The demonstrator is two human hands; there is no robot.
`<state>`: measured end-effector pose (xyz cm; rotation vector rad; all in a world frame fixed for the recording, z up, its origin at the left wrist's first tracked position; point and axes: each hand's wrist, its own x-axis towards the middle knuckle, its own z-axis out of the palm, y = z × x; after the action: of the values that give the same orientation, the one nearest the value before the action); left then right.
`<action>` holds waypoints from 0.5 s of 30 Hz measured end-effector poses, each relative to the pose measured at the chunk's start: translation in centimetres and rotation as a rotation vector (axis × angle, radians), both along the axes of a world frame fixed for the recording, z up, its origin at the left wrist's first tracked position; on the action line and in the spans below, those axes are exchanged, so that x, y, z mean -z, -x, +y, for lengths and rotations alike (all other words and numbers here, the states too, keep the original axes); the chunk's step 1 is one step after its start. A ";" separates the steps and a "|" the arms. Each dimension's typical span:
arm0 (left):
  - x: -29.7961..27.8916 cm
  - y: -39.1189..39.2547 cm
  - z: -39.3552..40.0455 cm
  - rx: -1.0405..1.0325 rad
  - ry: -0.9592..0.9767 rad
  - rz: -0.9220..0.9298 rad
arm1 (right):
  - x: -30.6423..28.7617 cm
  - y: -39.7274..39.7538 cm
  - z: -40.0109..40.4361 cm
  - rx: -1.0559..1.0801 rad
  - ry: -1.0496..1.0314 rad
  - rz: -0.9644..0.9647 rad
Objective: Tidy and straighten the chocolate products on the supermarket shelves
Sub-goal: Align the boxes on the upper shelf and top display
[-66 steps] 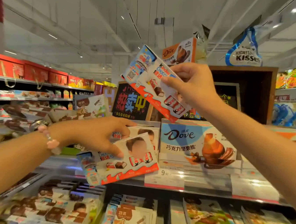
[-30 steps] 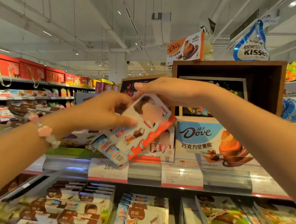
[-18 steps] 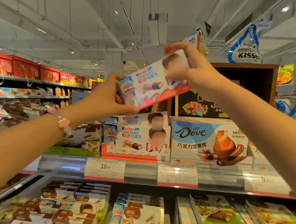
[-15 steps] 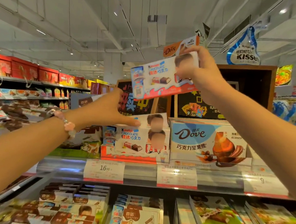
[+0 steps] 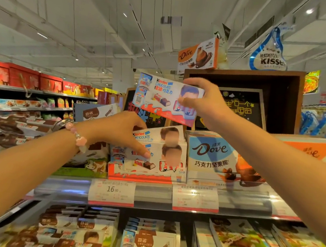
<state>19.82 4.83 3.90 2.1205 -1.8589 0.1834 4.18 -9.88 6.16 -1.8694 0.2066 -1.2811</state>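
On the near lower shelf (image 5: 178, 213), flat chocolate packs (image 5: 78, 233) are seen lying in rows, their left end blurred and their lowest edges cut off by the frame. Above them, price tags (image 5: 111, 192) are fixed to the shelf rail; the left tag can be read, the right one cannot.

On the upper shelf, a stack of Kinder boxes (image 5: 155, 152) is steadied by the left hand (image 5: 121, 131), whose thumb is pressed against the front of the stack while the fingers are laid over its top left corner; whether the stack is gripped or only touched cannot be told, as the fingertips are hidden behind the boxes. Just right of the stack, touching it, a Dove carton (image 5: 214, 159) is displayed.

Higher and slightly farther, a single Kinder box (image 5: 161, 97) is held in the air above the stack, pinched at its right end by the right hand (image 5: 204, 103), thumb in front and fingers over the top edge. It is tilted, its left end raised.

The step in hand is judged to be restacking: the lifted box is being returned to the pile. The next move calls for the box to be levelled, lined up with the stack's edges and lowered flat onto it, the left hand being cleared from the top first.

Far behind, a dark wooden display frame (image 5: 289, 104) is partly hidden by the right arm, and distant shelves at far left are too blurred to be made out.
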 end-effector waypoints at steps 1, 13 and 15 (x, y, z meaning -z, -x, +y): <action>-0.1 -0.1 -0.1 -0.012 -0.021 0.008 | 0.2 -0.4 0.2 -0.014 -0.001 0.013; -0.8 0.1 -1.4 -0.065 -0.163 0.046 | 1.6 -2.4 0.1 -0.132 -0.223 0.111; -0.7 0.2 -1.5 -0.060 -0.170 0.034 | 1.5 -2.3 0.0 -0.147 -0.235 0.162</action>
<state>19.63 3.38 4.61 2.2779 -1.8520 0.0029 6.49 -9.88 4.70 -1.7514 0.2878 -0.9631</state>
